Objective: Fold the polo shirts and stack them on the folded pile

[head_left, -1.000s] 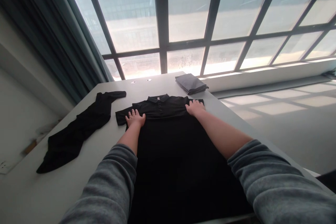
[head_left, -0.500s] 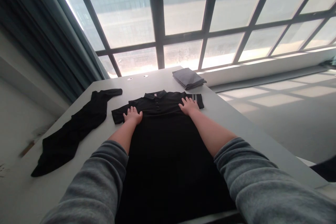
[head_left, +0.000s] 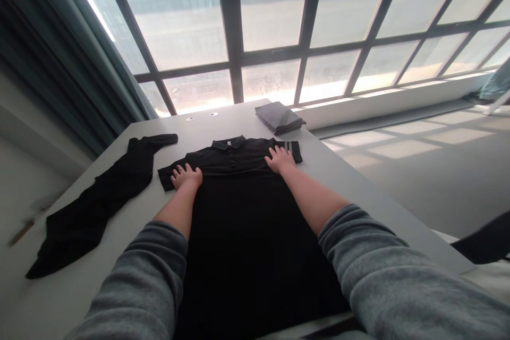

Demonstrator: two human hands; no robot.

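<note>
A black polo shirt (head_left: 247, 234) lies spread face up on the white table, its collar toward the window and its hem toward me. My left hand (head_left: 187, 176) rests on the shirt where the left-side sleeve meets the body, fingers spread. On the other side my right hand (head_left: 280, 160) lies flat near the shoulder, beside the sleeve with two grey stripes. Neither hand grips the cloth. The shirt's buttoned placket shows below the collar, and its lower sides are partly hidden by my forearms.
Another black garment (head_left: 99, 199) lies bunched lengthwise on the left of the white table (head_left: 131, 244). A folded grey stack of cloth (head_left: 280, 118) sits at the far right corner. Two small white discs lie near the far edge. A dark curtain (head_left: 67, 48) hangs left of the window.
My left hand has slid outward to the left along the sleeve, which now lies straighter. My right hand stays in about the same place on the shirt. The view has shifted slightly.
</note>
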